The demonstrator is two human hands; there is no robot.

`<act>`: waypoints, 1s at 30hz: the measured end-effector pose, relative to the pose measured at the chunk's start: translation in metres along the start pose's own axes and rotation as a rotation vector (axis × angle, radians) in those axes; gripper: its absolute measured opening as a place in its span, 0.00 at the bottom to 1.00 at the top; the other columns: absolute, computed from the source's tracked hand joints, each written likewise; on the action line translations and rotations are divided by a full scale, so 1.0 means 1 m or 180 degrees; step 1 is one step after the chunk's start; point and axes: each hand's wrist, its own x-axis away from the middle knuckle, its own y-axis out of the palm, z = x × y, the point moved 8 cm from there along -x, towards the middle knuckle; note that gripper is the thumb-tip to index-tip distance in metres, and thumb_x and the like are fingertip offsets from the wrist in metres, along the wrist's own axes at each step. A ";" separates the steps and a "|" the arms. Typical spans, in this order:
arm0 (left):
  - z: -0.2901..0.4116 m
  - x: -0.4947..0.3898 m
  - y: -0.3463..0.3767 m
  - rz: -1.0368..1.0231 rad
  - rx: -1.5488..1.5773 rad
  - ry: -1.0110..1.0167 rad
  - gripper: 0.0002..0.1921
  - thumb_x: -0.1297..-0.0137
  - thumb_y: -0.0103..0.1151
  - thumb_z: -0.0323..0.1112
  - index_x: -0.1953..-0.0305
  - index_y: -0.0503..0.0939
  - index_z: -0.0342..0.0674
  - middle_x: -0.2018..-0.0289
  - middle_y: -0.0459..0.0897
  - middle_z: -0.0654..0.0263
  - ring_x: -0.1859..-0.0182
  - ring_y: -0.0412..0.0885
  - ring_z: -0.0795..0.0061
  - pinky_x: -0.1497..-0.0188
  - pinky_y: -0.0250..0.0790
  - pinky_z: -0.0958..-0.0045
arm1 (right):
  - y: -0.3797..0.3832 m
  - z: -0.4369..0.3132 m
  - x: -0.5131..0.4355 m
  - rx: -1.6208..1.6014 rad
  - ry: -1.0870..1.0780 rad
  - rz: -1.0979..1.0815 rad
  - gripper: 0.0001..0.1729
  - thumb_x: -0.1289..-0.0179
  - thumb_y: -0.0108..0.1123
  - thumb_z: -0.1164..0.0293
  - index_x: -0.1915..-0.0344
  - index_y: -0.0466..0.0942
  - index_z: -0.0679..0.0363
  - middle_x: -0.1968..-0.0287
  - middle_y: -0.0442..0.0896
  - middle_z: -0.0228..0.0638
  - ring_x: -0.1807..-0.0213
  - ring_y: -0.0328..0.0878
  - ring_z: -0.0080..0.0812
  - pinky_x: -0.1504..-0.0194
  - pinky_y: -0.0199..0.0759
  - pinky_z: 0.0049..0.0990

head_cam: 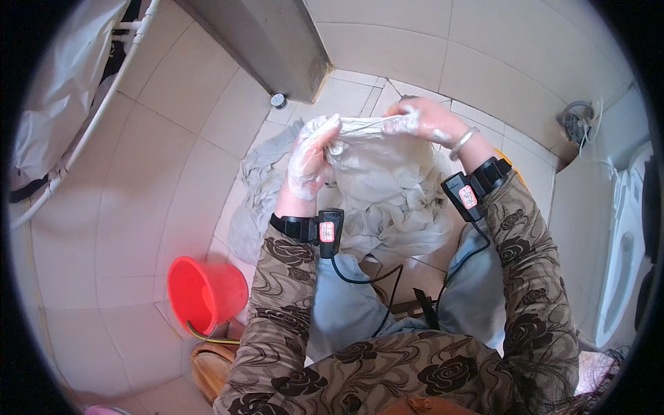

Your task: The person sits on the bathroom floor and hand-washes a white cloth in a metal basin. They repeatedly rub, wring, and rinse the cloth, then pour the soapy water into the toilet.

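A pale, wet cloth (363, 155) is stretched between my two hands, above the floor. My left hand (307, 161) grips one side of its upper edge, with white suds over the palm and wrist. My right hand (428, 120) pinches the other side, also sudsy, with a bangle (464, 143) at the wrist. The lower part of the cloth hangs into a bunched heap of thin, pale fabric (397, 228) before my knees. Greyer fabric (259, 181) lies crumpled to the left, partly behind my left hand. Whatever lies under the heap is hidden.
A red plastic bucket (233, 288) stands at the left, near a wooden object (210, 368). A white pipe frame (98, 114) bears hanging items. Ahead, a grey post (282, 46) meets the tiled wall. A white appliance (583, 249) stands at the right, near a drain hose (576, 122).
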 end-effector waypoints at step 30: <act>-0.016 -0.003 0.014 -0.0217 -0.0845 -0.0177 0.16 0.41 0.54 0.29 0.52 0.73 0.28 0.58 0.78 0.63 0.56 0.74 0.78 0.51 0.64 0.78 | -0.024 0.013 -0.004 -0.2276 0.0083 0.1615 0.19 0.38 0.54 0.57 0.67 0.76 0.64 0.73 0.76 0.28 0.70 0.68 0.23 0.65 0.64 0.24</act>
